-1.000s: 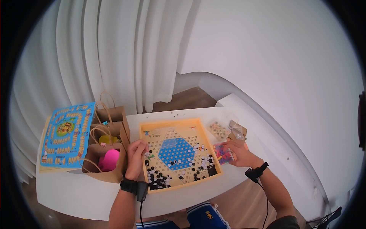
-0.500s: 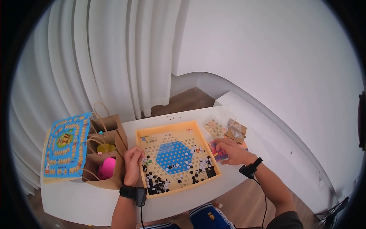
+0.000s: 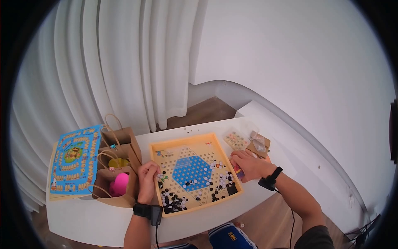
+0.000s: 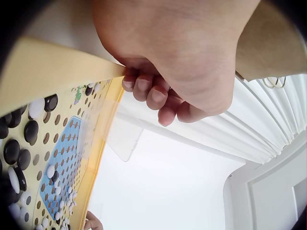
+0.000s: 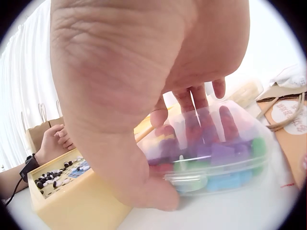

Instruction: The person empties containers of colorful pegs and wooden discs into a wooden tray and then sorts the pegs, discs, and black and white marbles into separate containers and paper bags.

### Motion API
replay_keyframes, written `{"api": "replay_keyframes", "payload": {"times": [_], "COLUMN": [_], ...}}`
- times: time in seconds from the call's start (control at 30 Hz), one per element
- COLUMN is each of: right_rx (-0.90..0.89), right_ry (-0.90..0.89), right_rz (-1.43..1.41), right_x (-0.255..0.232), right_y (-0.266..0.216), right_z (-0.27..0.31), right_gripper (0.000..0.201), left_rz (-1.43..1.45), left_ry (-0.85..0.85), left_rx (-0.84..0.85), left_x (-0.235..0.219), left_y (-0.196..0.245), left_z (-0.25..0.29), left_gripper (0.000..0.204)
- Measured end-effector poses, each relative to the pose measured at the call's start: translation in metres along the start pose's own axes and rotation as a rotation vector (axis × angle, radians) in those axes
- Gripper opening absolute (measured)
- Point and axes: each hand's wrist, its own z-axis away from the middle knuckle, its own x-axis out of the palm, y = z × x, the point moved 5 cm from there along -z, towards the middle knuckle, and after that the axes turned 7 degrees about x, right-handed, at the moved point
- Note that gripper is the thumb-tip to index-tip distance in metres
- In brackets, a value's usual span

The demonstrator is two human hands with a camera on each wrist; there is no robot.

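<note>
A clear plastic box of colourful pieces (image 5: 225, 155) stands right of the yellow-framed game board (image 3: 191, 168). The right hand (image 3: 253, 167) grips this box, thumb on the near side and fingers beyond it, partly seen through the clear plastic in the right wrist view. From above, this hand hides most of the box. At the board's left edge rests the left hand (image 3: 147, 177), its fingers curled; the left wrist view shows the curled left hand (image 4: 168, 72) close beside the frame, with nothing visible in it. Black and white round pieces (image 3: 173, 201) lie scattered over the board.
Brown paper bags (image 3: 124, 193), one with a pink object (image 3: 121, 182), and a blue printed game sheet (image 3: 76, 159) occupy the left. Behind the right hand are a tray of small round pieces (image 3: 235, 140) and a small cardboard box (image 3: 258, 145). A white curtain (image 3: 124, 62) hangs behind.
The head view has shifted. The right hand has moved from reaching over the box with its colourful pieces showing to covering and gripping it. The left hand stays at the board's left edge.
</note>
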Motion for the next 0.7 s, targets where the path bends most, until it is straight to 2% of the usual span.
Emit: {"api": "replay_keyframes", "payload": {"times": [0.1, 0.17, 0.3, 0.37, 0.47, 0.6, 0.67, 0.7], "right_rx": [-0.010, 0.028, 0.083, 0.100, 0.178, 0.175, 0.136, 0.142], "right_ry": [0.047, 0.160, 0.241, 0.142, 0.084, 0.029, 0.076, 0.066], "right_rz": [-0.002, 0.018, 0.082, 0.084, 0.177, 0.210, -0.045, -0.047], "right_x": [-0.015, -0.042, -0.062, -0.059, -0.041, -0.012, -0.011, -0.016], "right_y": [0.001, 0.007, 0.041, 0.056, 0.069, 0.085, 0.094, 0.088], "right_z": [0.003, -0.001, -0.031, -0.050, -0.074, -0.090, -0.094, -0.093], "right_gripper": [0.075, 0.074, 0.072, 0.074, 0.076, 0.078, 0.082, 0.082], "left_rz": [0.019, 0.012, -0.001, -0.002, 0.004, 0.025, -0.002, -0.028], "left_ry": [0.002, 0.004, -0.022, -0.002, -0.001, 0.019, 0.008, -0.007], "left_rx": [-0.001, -0.010, 0.009, -0.008, -0.004, -0.025, -0.024, -0.013], "left_x": [0.000, 0.000, 0.004, 0.002, 0.000, 0.002, 0.000, 0.001], "left_y": [0.000, -0.001, 0.006, 0.004, 0.000, 0.000, 0.002, 0.004], "left_z": [0.001, 0.001, -0.001, 0.000, 0.000, 0.002, 0.001, 0.000], "left_gripper": [0.030, 0.030, 0.030, 0.030, 0.030, 0.031, 0.031, 0.031]}}
